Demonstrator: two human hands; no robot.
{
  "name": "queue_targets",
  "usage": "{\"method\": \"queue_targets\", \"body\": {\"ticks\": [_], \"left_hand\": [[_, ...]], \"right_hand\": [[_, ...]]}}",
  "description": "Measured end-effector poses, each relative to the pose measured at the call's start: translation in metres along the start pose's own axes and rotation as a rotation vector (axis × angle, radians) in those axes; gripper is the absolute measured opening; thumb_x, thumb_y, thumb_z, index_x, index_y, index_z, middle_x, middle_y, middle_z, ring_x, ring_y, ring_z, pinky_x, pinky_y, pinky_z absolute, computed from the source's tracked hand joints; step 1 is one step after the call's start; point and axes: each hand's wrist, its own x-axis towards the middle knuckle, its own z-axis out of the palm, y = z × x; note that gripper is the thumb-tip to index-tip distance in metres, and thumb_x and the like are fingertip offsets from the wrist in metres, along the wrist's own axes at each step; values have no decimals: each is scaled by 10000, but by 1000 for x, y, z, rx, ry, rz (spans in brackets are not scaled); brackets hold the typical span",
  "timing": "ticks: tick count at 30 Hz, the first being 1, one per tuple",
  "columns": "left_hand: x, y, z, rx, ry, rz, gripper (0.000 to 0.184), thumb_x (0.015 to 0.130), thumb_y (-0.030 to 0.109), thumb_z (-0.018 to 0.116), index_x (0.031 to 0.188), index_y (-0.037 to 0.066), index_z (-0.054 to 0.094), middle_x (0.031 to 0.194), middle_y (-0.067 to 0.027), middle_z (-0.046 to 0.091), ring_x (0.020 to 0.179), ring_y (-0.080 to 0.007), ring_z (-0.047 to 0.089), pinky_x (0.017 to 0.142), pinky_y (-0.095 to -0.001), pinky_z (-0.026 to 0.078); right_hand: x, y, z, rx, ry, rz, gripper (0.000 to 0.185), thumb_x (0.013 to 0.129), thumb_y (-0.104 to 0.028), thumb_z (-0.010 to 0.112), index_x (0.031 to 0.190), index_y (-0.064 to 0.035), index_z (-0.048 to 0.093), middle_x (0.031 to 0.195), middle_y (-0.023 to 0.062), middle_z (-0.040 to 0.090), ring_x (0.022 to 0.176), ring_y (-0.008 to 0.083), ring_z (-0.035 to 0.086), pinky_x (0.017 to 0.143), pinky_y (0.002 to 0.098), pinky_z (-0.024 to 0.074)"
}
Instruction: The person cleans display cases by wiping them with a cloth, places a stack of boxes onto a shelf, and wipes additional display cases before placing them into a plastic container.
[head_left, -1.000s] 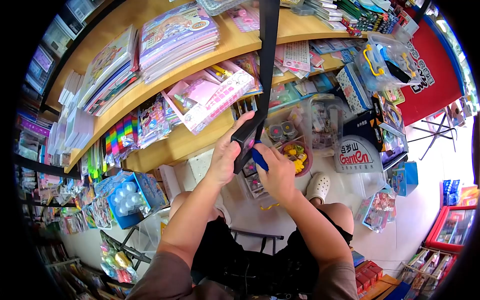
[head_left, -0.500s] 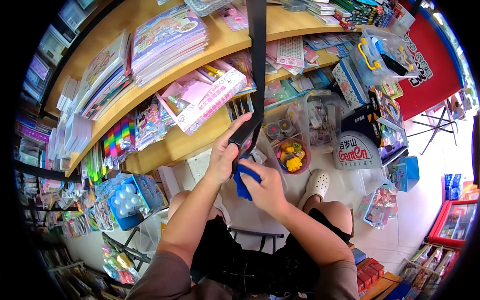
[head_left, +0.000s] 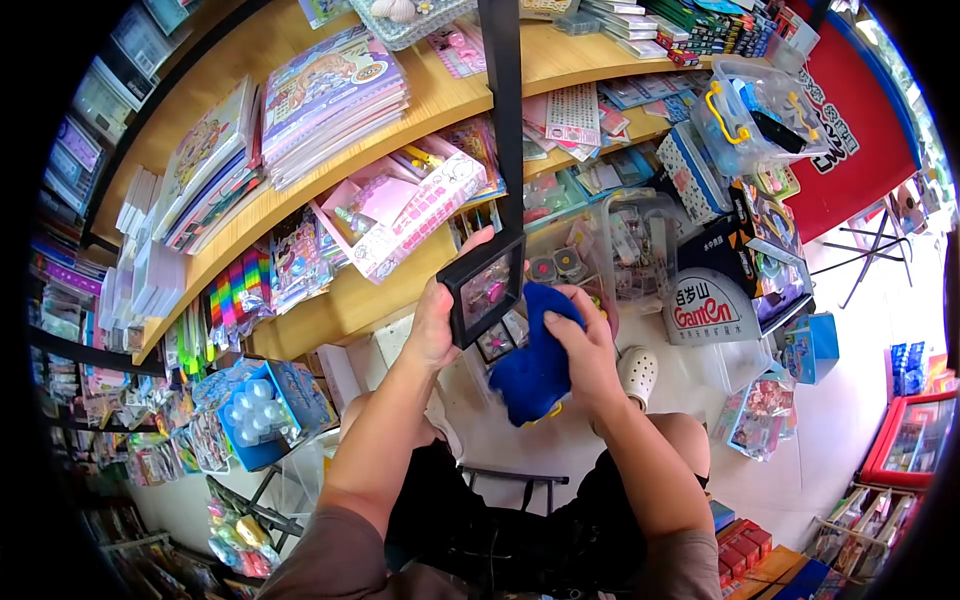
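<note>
My left hand (head_left: 433, 325) grips the side of a black-framed display case (head_left: 463, 322), held tilted above my lap. Through its clear window something small and pink shows. A crumpled blue cloth (head_left: 535, 365) hangs from my right hand (head_left: 592, 360), pinched between thumb and fingers, just right of the case and apart from its window. Under the cloth, similar small dark-framed boxes (head_left: 497, 342) lie in a clear bin, partly hidden.
A wooden shelf (head_left: 440, 95) with stacked books curves across the front, with a black post (head_left: 507, 130) before it. Below it lies a pink box (head_left: 425, 215). Clear tubs (head_left: 640, 250) stand on the floor near my shoe (head_left: 638, 375). A blue box (head_left: 265, 410) stands left.
The case has turned so its window faces me more. My right hand has drawn the cloth away from it to the right, and the cloth now hangs more spread out.
</note>
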Motion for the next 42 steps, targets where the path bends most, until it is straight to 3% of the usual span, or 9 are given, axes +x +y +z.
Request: {"method": "queue_targets", "body": {"ticks": [4,7,10,11,14,21,26,32,42], "left_hand": [[0,-3,4,-21,23,-10,1002,747,722,526,1446,77,207,1347,-188,426,1190,-299,484,996,-440,401],[-1,-1,11,-78,111,-32,1007,753,711,536,1430,30,234,1290,-165,485,1124,-233,531,962,-363,433],[-1,-6,0,-4,96,-61,959,783,718,467,1458,101,177,1360,-201,410,1200,-326,477,974,-469,430],[-1,-9,5,-89,134,-75,961,783,693,510,1437,49,227,1289,-165,482,1109,-238,536,926,-378,464],[-1,-11,17,-144,178,-72,909,813,678,474,1439,65,231,1298,-160,472,1121,-247,530,929,-408,469],[6,-14,19,-372,152,-84,870,814,698,438,1450,151,206,1364,-166,410,1161,-347,500,924,-514,464],[9,-6,17,-527,88,-90,826,807,720,415,1419,184,265,1374,-166,396,1183,-391,472,933,-536,449],[8,-8,14,-526,150,-126,879,767,778,378,1402,173,313,1316,-221,437,1166,-425,479,978,-531,399],[3,-26,17,-79,92,-160,874,823,715,385,1442,115,236,1324,-155,459,1138,-278,522,953,-414,446]], "right_hand": [[8,26,0,-953,20,-711,360,772,-97,629,1118,-14,576,933,168,644,794,288,640,697,366,503],[1,33,14,-968,38,-616,404,732,-115,653,1118,-16,585,801,169,641,695,321,627,614,403,491],[-6,33,24,-985,-80,-614,399,742,-99,635,1127,-5,590,790,188,633,696,332,627,624,389,496],[-10,32,28,-989,-136,-628,396,747,-87,626,1132,-1,592,800,201,631,705,338,628,635,382,499],[-8,34,34,-752,-66,-512,303,780,-97,610,1062,12,622,800,160,655,666,249,640,628,318,497],[-3,5,21,238,-282,420,229,796,-75,532,983,-1,643,846,46,648,697,96,598,632,221,491],[-2,7,7,248,-144,356,207,795,-90,502,945,-9,621,840,45,635,744,119,593,689,245,486],[-1,-4,1,-282,-138,-172,175,820,-88,635,973,-3,622,869,46,632,760,111,582,702,241,464],[9,10,16,-956,30,-372,141,712,-118,695,800,-38,621,696,165,616,648,343,615,579,388,477]]}}
